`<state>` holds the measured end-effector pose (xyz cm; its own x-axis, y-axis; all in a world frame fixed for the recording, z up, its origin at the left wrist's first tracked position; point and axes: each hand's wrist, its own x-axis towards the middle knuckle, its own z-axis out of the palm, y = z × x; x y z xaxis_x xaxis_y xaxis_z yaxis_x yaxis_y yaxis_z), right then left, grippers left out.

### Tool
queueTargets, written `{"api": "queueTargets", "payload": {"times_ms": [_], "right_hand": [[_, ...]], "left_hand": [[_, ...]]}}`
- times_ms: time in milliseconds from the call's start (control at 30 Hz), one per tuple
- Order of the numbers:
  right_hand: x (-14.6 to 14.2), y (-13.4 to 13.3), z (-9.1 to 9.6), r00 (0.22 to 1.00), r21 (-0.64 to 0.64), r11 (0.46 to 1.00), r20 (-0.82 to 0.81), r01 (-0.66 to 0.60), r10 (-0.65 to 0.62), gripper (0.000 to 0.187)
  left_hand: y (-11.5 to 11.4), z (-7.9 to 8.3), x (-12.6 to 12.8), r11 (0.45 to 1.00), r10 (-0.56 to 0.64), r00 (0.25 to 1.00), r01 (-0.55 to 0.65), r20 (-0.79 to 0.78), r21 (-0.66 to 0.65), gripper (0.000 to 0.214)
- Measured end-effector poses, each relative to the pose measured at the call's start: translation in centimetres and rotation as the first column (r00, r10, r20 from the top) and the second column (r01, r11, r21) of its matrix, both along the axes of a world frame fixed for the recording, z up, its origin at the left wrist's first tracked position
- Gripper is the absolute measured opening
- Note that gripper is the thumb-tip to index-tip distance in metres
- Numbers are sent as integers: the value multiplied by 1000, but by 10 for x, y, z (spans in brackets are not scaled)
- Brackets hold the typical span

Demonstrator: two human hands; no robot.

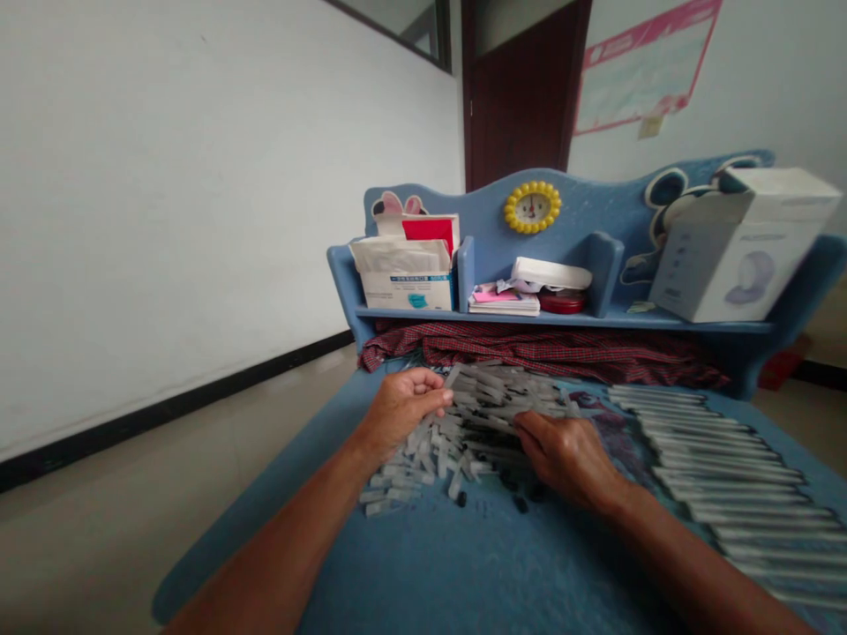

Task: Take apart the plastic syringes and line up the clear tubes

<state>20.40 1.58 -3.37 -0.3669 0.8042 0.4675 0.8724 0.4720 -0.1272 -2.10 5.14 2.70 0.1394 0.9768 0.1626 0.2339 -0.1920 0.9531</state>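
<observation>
Blue desk top [423, 564] | left hand [403, 410]: fingers curled tight on translucent grey plastic sticks [453, 377] | right hand [565, 454]: fingers extended, resting on loose heap [493, 407] of same sticks, mid-desk | aligned rows [715, 459], far right.

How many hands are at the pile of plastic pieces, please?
2: the left hand at the left edge of the pile, curled round a few pieces, and the right hand lying on the pile's right side. None seems hidden.
</observation>
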Motion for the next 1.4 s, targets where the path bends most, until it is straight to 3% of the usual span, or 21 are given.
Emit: {"api": "queueTargets", "payload": {"times_ms": [467, 633, 833, 1033, 1400], "right_hand": [[1, 1, -7, 993, 95, 995, 106, 38, -48, 27], [0, 0, -8, 987, 108, 993, 153, 38, -54, 28], [-6, -2, -8, 959, 11, 992, 255, 127, -125, 26], [-10, -4, -6, 953, -53, 990, 280, 132, -112, 29], [-17, -12, -1, 967, -71, 995, 248, 74, -54, 27]], "left_hand": [[3, -5, -6, 992, -32, 973, 58, -227, 111, 12], [6, -8, -9, 966, 48, 909, 64, -414, 252, 12], [6, -5, -10, 934, 142, 819, 74, -555, 349, 13], [9, -9, -13, 920, 111, 798, 143, -592, 366, 13], [13, -15, -10, 936, 96, 766, 147, -635, 319, 14]]}}
